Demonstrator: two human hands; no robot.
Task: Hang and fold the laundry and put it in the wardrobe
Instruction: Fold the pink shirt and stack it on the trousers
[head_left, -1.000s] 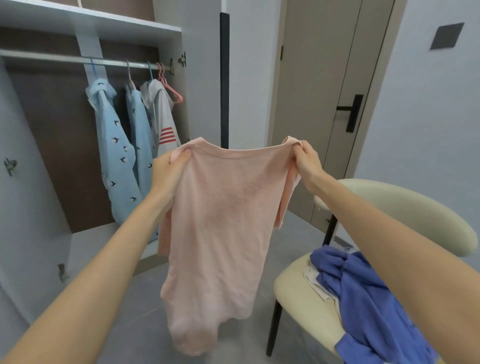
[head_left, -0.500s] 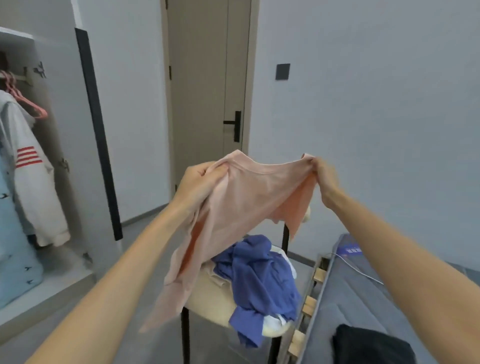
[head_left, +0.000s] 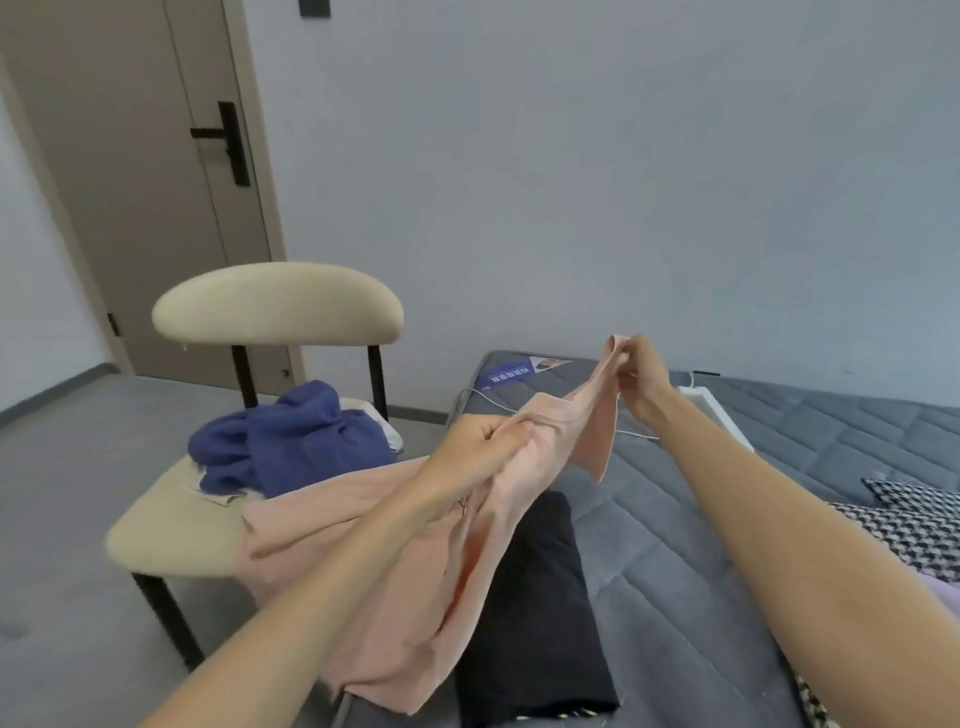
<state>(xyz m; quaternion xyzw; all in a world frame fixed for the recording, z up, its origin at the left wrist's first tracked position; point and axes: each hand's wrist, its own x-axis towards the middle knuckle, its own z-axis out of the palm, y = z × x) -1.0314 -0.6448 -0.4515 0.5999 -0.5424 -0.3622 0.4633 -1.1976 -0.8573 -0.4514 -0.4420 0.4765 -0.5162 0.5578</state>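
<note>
The pink shirt (head_left: 415, 623) hangs stretched by its shoulders over the left edge of the bed (head_left: 675, 545), likely to be laid flat for folding. The left hand (head_left: 483, 441) grips one bunched shoulder and the right hand (head_left: 641, 376) pinches the other. A black garment (head_left: 535, 623) lies beneath.

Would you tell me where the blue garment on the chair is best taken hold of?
Pinch the blue garment at its raised hump from above, probably: it lies heaped on the chair, the backrest blocks the far side and the pink shirt hangs in front.
</note>
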